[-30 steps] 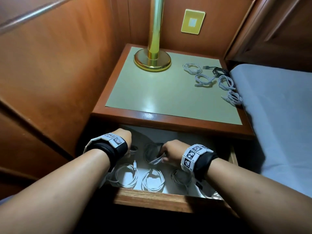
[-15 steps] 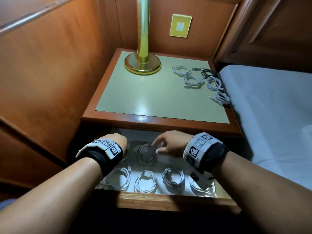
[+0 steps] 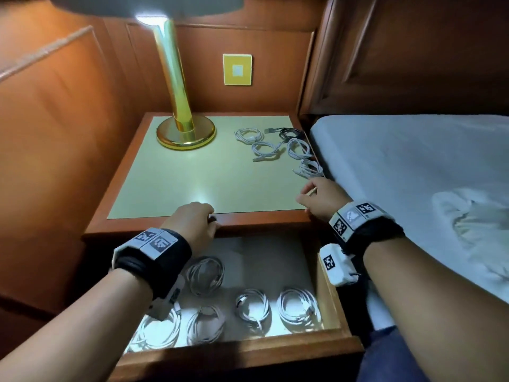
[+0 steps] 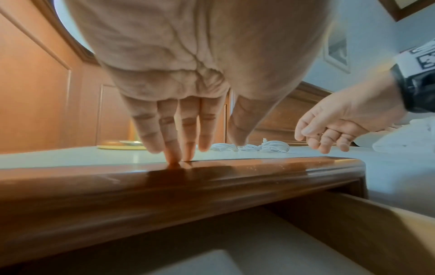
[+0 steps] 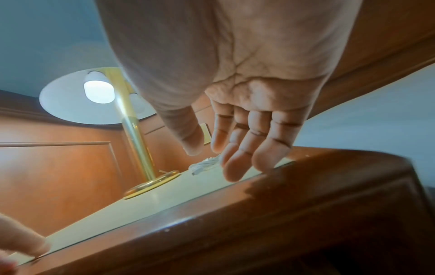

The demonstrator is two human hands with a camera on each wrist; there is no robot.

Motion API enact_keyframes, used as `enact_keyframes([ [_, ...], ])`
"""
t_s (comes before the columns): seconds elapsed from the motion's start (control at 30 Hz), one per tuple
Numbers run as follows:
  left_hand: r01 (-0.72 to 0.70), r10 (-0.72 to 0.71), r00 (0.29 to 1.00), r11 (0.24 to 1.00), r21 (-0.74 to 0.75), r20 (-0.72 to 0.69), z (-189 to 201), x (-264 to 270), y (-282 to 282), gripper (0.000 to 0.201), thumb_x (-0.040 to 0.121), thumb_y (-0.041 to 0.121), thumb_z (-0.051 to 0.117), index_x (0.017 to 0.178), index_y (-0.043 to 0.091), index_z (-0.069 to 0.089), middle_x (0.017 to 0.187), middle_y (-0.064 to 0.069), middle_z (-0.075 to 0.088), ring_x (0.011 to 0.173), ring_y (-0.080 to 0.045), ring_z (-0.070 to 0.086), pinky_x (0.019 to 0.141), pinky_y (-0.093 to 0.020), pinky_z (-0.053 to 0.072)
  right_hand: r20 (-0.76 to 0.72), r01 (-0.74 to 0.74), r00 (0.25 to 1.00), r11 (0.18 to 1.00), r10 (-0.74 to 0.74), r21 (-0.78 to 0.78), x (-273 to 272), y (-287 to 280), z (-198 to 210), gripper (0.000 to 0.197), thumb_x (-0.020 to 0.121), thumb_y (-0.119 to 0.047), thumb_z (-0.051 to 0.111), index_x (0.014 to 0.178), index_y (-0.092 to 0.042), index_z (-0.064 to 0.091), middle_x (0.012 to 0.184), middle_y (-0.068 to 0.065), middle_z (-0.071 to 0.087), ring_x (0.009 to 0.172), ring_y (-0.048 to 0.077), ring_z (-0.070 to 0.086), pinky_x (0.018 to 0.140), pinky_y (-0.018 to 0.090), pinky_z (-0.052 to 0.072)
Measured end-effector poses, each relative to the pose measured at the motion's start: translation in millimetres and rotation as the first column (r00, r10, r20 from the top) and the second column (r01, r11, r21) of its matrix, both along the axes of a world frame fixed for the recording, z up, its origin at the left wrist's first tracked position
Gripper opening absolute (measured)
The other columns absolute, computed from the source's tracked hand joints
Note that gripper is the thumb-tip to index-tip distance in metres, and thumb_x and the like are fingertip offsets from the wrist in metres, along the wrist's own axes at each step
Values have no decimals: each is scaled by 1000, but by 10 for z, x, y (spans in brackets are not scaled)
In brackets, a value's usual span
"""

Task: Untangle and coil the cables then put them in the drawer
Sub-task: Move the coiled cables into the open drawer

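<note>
The drawer [image 3: 237, 351] of the nightstand stands pulled out, with several white coiled cables [image 3: 252, 308] lying in it. More cables [image 3: 265, 150], white ones and one black [image 3: 289, 132], lie at the back right of the nightstand top [image 3: 170, 186]. My left hand [image 3: 198, 219] is empty, and its fingertips [image 4: 174, 158] rest on the wooden front edge of the top. Near the top's right front corner my right hand [image 3: 316, 195] hovers with relaxed fingers [image 5: 235, 167], holding nothing, just short of the nearest white cable [image 3: 308, 169].
A brass lamp [image 3: 184, 130] stands at the back left of the top. A bed with a pale sheet [image 3: 413, 175] adjoins the right side. Wood panelling [image 3: 55, 133] closes in the left and the back.
Both hands have come up out of the drawer. The left now touches the top's front edge, and the right has moved to the right front corner, towards the cables.
</note>
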State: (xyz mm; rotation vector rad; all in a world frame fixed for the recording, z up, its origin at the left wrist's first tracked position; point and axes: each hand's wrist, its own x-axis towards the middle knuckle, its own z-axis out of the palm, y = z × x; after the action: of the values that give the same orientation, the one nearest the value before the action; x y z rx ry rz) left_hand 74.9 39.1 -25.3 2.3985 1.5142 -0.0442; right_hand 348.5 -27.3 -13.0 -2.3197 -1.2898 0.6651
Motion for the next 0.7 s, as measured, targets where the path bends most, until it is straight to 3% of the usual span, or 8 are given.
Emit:
enact_keyframes([
  [0.07, 39, -41, 996, 999, -29, -84, 10, 236, 68, 24, 98, 35, 53, 108, 19, 67, 116, -6, 67, 107, -27, 59, 92, -38, 50, 21, 46, 999, 999, -46, -3, 96, 7, -68, 33, 89, -33, 66, 116, -20, 52, 107, 0, 63, 96, 21, 63, 82, 32, 49],
  [0.17, 94, -103, 968, 994, -47, -229, 122, 616, 152, 28, 103, 27, 43, 123, 18, 62, 127, -5, 60, 118, -29, 56, 99, -37, 48, 6, 112, 994, 994, -112, -7, 207, 70, -146, 48, 88, -31, 66, 127, -20, 40, 113, 3, 61, 100, 26, 62, 88, 35, 51],
  [0.3, 33, -46, 985, 996, -81, -166, 107, 991, 363, 51, 96, 32, 61, 141, 14, 43, 131, -11, 59, 117, -31, 57, 95, -39, 49, -74, 139, 987, 990, -142, -34, 318, 178, -204, 62, 82, -26, 65, 130, -28, 26, 97, 9, 70, 75, 28, 65, 77, 43, 59],
  [0.43, -15, 10, 999, 993, -119, -39, 113, 1236, 533, 82, 89, 24, 73, 152, 15, 22, 131, -15, 57, 114, -32, 58, 84, -35, 44, -150, 121, 980, 991, -127, -51, 421, 258, -211, 69, 85, -16, 62, 137, -30, 20, 85, 9, 70, 55, 23, 57, 56, 32, 53],
  [0.6, 25, -27, 999, 995, -97, -16, 134, 1487, 755, 111, 77, 30, 85, 155, 21, 7, 129, -20, 60, 108, -36, 61, 86, -40, 49, -121, 52, 991, 994, -63, -93, 480, 353, -203, 81, 86, -13, 60, 146, -38, 11, 86, 12, 70, 63, 25, 66, 61, 36, 59],
  [0.7, 66, -70, 996, 995, -70, -50, 110, 1692, 934, 124, 71, 35, 88, 157, 22, 0, 131, -21, 59, 110, -38, 61, 89, -44, 49, -62, -16, 998, 992, 9, -123, 498, 380, -187, 80, 89, -11, 54, 150, -36, 10, 80, 4, 57, 59, 19, 53, 50, 28, 41],
])
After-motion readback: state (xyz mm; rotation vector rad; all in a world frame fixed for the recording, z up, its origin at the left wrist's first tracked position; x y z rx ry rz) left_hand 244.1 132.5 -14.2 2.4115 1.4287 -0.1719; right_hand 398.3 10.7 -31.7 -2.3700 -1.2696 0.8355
